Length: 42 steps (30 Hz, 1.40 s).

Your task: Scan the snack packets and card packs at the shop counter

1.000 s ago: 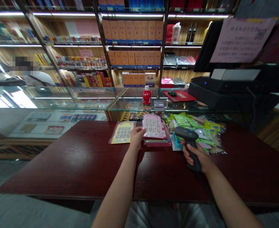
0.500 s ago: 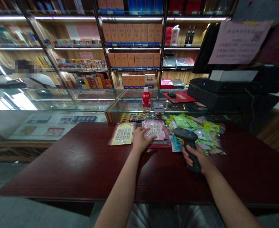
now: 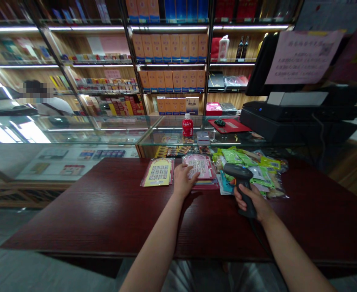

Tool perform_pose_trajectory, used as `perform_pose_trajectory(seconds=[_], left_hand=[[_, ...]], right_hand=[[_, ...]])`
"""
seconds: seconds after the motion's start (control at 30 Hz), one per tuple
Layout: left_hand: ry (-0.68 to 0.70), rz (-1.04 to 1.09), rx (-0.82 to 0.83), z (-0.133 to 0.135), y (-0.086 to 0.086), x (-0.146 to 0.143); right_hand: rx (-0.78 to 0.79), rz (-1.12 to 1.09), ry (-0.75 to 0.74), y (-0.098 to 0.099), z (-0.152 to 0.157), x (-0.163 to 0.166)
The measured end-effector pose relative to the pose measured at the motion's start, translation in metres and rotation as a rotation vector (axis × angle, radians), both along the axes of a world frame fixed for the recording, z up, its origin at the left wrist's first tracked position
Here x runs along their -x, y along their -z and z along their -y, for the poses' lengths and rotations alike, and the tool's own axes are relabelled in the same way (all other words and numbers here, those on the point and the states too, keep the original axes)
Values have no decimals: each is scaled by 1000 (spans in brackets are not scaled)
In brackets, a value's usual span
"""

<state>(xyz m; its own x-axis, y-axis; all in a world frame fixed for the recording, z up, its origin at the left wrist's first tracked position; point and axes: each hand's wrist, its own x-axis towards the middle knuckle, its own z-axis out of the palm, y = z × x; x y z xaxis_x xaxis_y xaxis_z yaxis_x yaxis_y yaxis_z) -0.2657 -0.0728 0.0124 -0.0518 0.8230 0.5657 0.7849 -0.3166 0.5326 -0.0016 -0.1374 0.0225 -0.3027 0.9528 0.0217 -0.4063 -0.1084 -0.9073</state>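
Observation:
My right hand [image 3: 251, 198] is closed around the grip of a dark handheld barcode scanner [image 3: 239, 173]. The scanner's head points left and its cable runs down toward me. At the left edge of a stack of pink printed packets [image 3: 200, 166] in clear plastic, my left hand [image 3: 183, 178] rests with thumb and fingers apart, touching the top packet. Left of that hand lies a yellow printed packet [image 3: 158, 172], also in plastic. Beyond the scanner is a heap of green snack-like bags [image 3: 242, 156], with a blue packet [image 3: 226, 183] partly showing underneath.
The dark wooden table [image 3: 105, 219] meets a glass display counter [image 3: 111, 127]. On the glass stand a red bottle [image 3: 187, 126] and a red mat [image 3: 231, 125] with a mouse. A monitor [image 3: 262, 65] rises at the right. A person [image 3: 55, 105] is at the far left.
My left hand has shifted slightly right over the pink stack. My right hand and the scanner have hardly moved. The whole view has shifted a little.

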Motion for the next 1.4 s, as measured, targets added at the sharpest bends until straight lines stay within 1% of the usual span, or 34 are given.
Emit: perform_pose_trajectory(seconds=[0.03, 0.1, 0.17, 0.23, 0.33, 0.43, 0.5, 0.57, 0.73, 1.03, 1.17, 1.23, 1.27, 1.37, 1.4], left_hand=[[-38, 0, 2, 1, -3, 2], [-163, -25, 57, 2, -10, 8], [-320, -86, 179, 2, -20, 18], [-445, -148, 340, 3, -30, 31], [-557, -183, 521, 6, -41, 54], [-673, -162, 620, 12, -47, 78], [-719, -152, 676, 17, -47, 90], [-731, -164, 690, 20, -46, 97], [-755, -192, 648, 25, -46, 102], [-768, -125, 724, 30, -57, 117], [-771, -95, 685, 32, -59, 126], [-735, -12, 644, 32, -59, 133], [-695, 86, 617, 32, -60, 136], [-535, 473, 545, 32, -60, 142], [-491, 563, 537, 32, -60, 142]], right_hand=[[-1, -2, 5, 0, 0, 0], [0, -5, 12, 1, 0, 1], [4, -9, 15, 1, -1, 1], [6, -14, 13, 2, -1, 1], [9, -20, 10, 4, -2, 1], [16, -32, 7, 6, -3, 1], [18, -34, 4, 7, -3, 1], [17, -31, 5, 7, -3, 1], [17, -27, 12, 5, -1, 1], [15, -48, 6, 7, -2, 0], [19, -57, 8, 6, -1, 1], [17, -55, 10, 6, -1, 1], [17, -53, 9, 6, -2, 0], [18, -54, -7, 8, -4, 0], [18, -56, -12, 8, -4, 0]])
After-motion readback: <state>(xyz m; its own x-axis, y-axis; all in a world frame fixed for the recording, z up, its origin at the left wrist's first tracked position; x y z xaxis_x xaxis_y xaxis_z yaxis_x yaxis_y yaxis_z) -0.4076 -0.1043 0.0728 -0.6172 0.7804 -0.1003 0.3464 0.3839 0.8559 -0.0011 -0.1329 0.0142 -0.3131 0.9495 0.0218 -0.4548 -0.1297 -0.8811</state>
